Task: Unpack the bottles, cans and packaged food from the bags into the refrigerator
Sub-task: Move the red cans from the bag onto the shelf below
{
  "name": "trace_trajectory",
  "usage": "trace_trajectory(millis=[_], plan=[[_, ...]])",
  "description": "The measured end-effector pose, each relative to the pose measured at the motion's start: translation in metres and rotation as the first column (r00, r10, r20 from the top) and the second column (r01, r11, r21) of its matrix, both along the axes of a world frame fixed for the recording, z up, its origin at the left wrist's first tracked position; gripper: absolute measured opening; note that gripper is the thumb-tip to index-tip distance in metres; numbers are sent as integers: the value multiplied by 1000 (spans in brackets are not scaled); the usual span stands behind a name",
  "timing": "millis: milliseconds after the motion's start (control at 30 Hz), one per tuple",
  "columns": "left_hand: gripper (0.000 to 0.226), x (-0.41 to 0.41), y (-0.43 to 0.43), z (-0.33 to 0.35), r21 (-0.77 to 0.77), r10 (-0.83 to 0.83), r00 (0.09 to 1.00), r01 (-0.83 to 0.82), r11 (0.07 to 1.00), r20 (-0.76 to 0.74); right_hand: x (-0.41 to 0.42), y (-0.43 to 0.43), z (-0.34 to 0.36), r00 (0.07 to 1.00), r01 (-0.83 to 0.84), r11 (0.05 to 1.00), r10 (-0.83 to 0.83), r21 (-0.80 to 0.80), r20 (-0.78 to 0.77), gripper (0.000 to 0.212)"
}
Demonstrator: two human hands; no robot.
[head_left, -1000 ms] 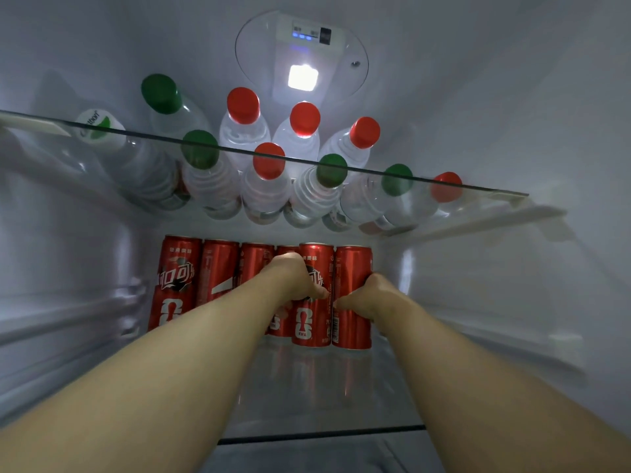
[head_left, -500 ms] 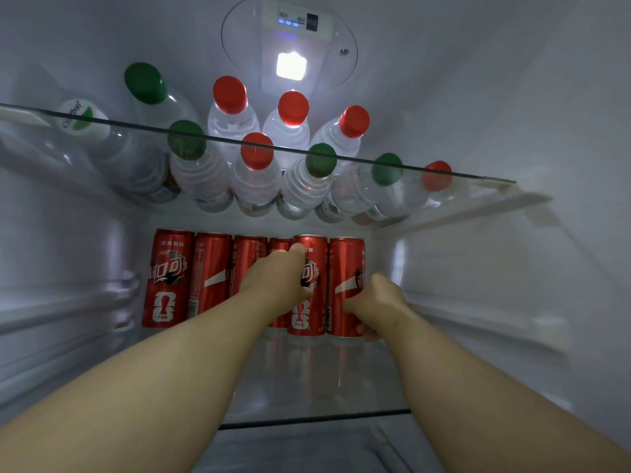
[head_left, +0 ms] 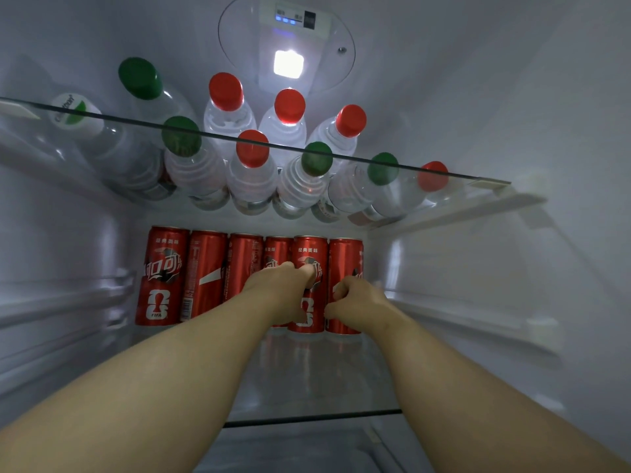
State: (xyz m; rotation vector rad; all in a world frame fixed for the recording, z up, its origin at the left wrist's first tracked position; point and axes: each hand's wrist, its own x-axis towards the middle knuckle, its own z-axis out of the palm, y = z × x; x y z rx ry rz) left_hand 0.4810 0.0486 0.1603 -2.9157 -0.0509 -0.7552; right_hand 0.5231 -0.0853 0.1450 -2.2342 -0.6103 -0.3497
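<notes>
Refrigerator interior, seen from below the upper glass shelf.

- Upper shelf: water bottles with red and green caps stand in two rows, crowded toward the left and middle; its front edge runs across the view above both hands.
- Lower glass shelf: six red cans upright in one row along the far side, side by side, starting near the left wall.
- Left hand: thumb across the front of the fifth can, gripping it; hand hides most of the fourth.
- Right hand: fingers curled at the left side of the rightmost can, holding it.
- Open room: bare glass from the cans to the shelf's dark near edge; a gap between the rightmost can and the right wall.
- Lamp lit on the far wall.
</notes>
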Motion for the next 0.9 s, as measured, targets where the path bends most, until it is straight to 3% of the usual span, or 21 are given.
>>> trace_trajectory(millis=[433, 633, 900], plan=[[93, 3, -9, 1, 131, 101, 982, -80, 988, -161, 6, 3, 0, 991, -50, 999, 53, 22, -124, 15], [89, 10, -10, -1, 187, 112, 979, -79, 979, -172, 13, 8, -1, 985, -32, 999, 28, -20, -169, 40], [83, 22, -14, -3, 254, 188, 960, -132, 958, -209, 6, 11, 4, 967, -131, 984, 101, -117, -232, 39]])
